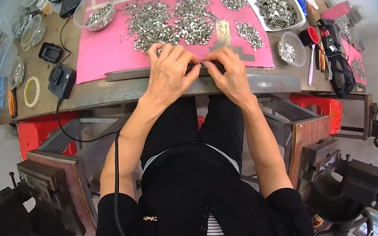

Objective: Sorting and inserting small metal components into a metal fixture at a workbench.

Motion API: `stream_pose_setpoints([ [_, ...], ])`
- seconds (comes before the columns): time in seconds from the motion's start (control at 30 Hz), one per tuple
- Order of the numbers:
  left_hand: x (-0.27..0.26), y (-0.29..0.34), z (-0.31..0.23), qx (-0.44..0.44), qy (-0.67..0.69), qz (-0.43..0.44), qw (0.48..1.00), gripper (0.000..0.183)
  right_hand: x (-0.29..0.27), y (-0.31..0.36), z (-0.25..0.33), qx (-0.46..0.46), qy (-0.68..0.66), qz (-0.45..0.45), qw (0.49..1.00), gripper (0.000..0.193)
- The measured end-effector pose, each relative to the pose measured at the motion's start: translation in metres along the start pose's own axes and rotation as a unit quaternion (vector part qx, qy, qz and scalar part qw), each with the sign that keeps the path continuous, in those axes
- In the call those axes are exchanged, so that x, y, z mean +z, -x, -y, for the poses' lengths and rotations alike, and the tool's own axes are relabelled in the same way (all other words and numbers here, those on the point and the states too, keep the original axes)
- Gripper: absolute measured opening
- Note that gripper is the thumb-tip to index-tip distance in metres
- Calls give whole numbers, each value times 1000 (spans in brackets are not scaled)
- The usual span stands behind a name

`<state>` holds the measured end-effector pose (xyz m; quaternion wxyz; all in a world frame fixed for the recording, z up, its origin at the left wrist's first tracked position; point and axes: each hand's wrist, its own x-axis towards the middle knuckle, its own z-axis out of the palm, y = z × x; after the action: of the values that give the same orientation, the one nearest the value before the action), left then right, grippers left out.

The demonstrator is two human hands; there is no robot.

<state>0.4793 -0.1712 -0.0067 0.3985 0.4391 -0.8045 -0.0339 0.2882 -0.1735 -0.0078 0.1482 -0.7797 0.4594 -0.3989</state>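
At the near edge of the bench, my left hand [168, 73] and my right hand [229, 72] meet with thumbs and forefingers pinched together. Whatever sits between the fingertips is tiny, dark and mostly hidden. Beneath the hands runs a long grey metal strip [129, 74] along the bench edge. Just beyond them, heaps of small shiny metal pieces [153, 23] are spread over a pink mat [97, 58]. A flat grey stepped metal plate [244, 54] lies by my right fingers, with a worn tan rectangular piece [223, 32] behind it.
A white tray [301, 15] and a clear round tub [301, 58] of metal pieces stand at right, near a red-rimmed cup [312, 35]. At left are another clear tub [79, 18], a black corded device [62, 80] and a tape roll [38, 91]. A black cable [117, 165] crosses my left arm.
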Motion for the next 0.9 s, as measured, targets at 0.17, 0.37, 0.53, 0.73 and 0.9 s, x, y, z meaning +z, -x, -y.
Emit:
stream_pose_setpoints([
  [0.17, 7, 5, 1, -1, -2, -1, 1000, 18, 6, 8, 2, -21, 9, -35, 999, 15],
  [0.37, 6, 11, 4, -9, 57, -3, 998, 15, 2, 13, -1, -63, 24, -38, 997, 18],
  [0.53, 10, 15, 3, -1, 9, -4, 1000, 18, -8, 21, -1, 9, -9, -74, 997, 24],
  [0.73, -15, 24, 7, -38, 1, -52, 998, 35, -18, 34, -7, -1, 92, -50, 994, 43],
  [0.9, -24, 42, 12, -70, -61, -9, 996, 37, -12, 40, -8, -6, 105, -55, 993, 48],
])
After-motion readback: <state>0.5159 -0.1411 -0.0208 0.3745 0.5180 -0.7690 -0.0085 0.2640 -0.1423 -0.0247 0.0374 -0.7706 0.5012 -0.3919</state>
